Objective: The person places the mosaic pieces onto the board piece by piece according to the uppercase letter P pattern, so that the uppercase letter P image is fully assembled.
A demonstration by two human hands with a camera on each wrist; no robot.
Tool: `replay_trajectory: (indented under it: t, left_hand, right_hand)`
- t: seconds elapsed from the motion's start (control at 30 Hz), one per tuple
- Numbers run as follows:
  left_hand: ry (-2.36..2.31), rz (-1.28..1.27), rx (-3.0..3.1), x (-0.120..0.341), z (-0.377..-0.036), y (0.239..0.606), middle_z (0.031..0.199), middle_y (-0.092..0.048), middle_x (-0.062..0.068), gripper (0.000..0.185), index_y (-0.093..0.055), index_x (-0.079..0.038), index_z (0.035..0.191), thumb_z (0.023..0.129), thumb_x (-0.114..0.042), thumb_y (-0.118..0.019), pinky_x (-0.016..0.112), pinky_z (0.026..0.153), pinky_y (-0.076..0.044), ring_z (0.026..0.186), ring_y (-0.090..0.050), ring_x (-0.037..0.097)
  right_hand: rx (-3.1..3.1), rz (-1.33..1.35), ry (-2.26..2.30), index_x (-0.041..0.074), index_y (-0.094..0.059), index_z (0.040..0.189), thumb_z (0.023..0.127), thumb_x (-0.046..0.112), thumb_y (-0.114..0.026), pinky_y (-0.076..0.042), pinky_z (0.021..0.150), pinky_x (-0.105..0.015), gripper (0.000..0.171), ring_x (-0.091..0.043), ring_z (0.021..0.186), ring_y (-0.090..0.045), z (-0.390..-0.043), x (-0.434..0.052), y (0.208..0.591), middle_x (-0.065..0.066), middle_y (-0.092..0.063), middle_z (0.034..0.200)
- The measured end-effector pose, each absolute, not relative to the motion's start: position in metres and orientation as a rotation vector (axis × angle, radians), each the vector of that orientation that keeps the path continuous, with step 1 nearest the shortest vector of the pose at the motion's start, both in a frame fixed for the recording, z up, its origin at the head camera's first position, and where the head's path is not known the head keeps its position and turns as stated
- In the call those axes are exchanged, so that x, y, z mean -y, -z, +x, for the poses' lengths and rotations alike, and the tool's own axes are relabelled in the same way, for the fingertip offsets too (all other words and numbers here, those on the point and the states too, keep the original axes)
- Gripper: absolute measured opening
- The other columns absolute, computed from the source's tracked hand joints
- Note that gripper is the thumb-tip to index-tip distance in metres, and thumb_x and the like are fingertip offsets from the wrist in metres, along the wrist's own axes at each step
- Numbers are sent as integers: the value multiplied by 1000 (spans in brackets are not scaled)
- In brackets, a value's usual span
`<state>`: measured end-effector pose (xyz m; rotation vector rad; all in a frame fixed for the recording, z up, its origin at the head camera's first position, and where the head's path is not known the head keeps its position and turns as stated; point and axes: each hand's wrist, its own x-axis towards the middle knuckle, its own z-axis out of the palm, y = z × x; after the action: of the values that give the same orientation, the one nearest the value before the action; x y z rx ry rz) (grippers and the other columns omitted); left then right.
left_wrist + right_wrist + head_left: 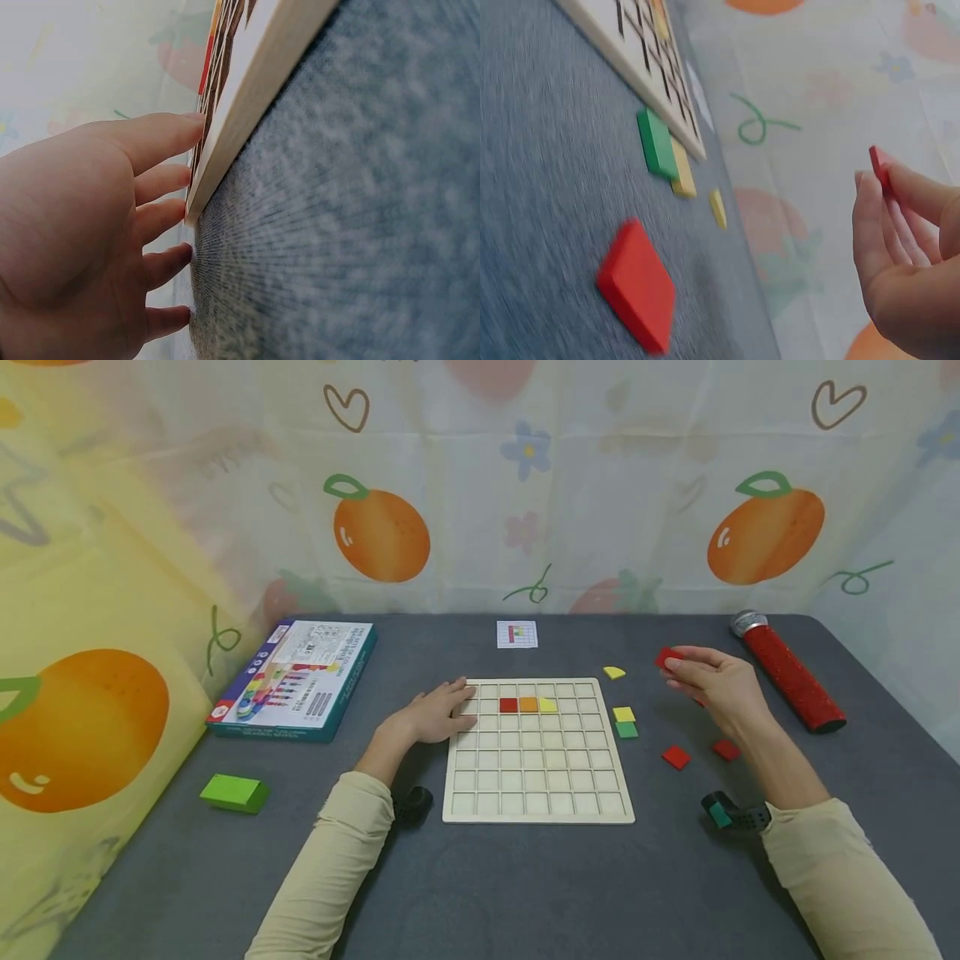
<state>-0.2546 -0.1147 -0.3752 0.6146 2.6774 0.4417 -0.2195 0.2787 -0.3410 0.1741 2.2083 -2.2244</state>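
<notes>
Aloft, right hand [716,685] pinching red tile [667,657].

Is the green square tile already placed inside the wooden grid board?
No, the green square tile lies on the table beside the wooden grid board.

The right hand [907,255] pinches a red tile [878,166] at its fingertips. Near the board [641,64] lie green [657,142], yellow [682,174] and red [637,285] tiles.
</notes>
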Motion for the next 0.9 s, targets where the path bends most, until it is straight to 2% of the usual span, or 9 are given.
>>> replay_trajectory:
  t: [0.17, 0.47, 0.57, 0.73, 0.9]
  left_hand:
    - [-440, 616, -2678, 115, -254, 376, 158, -11, 10, 63, -22, -11, 153, 101, -38, -46, 57, 110, -8, 143, -7, 32]
    - [-459, 622, -2678, 115, -254, 376, 158, -11, 10, 62, -23, -12, 153, 101, -37, -47, 58, 110, -9, 143, -8, 32]
    - [-454, 612, -2682, 115, -254, 377, 158, -11, 9, 63, -23, -12, 153, 100, -37, -47, 57, 110, -9, 143, -8, 31]
    - [-442, 602, -2691, 114, -254, 379, 158, -12, 8, 63, -23, -13, 153, 100, -38, -47, 57, 110, -9, 143, -8, 31]
    - [-442, 597, -2696, 115, -254, 379, 158, -12, 8, 63, -24, -13, 153, 100, -38, -48, 57, 110, -9, 143, -9, 30]
  right_hand:
    - [-1954, 121, 2314, 16, -70, 100, 84, 13, -73, -50, 83, -28, 16, -13, 83, -69, -220, -268, 344, 2, -69, 94]
    - [-1926, 4, 2168, 14, -67, 101, 91, 9, -66, -53, 76, -25, 12, -15, 86, -69, -222, -249, 355, 1, -70, 93]
    - [-1970, -16, 2087, 7, -62, 110, 91, 9, -65, -53, 78, -26, 19, -15, 87, -69, -224, -242, 361, 1, -70, 94]
    - [-2016, -5, 1962, -7, -49, 130, 91, 12, -65, -52, 83, -30, 46, -17, 90, -68, -231, -230, 368, -6, -64, 106]
    - [-2062, -34, 1850, -9, -42, 138, 93, 13, -63, -51, 85, -31, 54, -17, 92, -67, -234, -219, 370, -17, -53, 122]
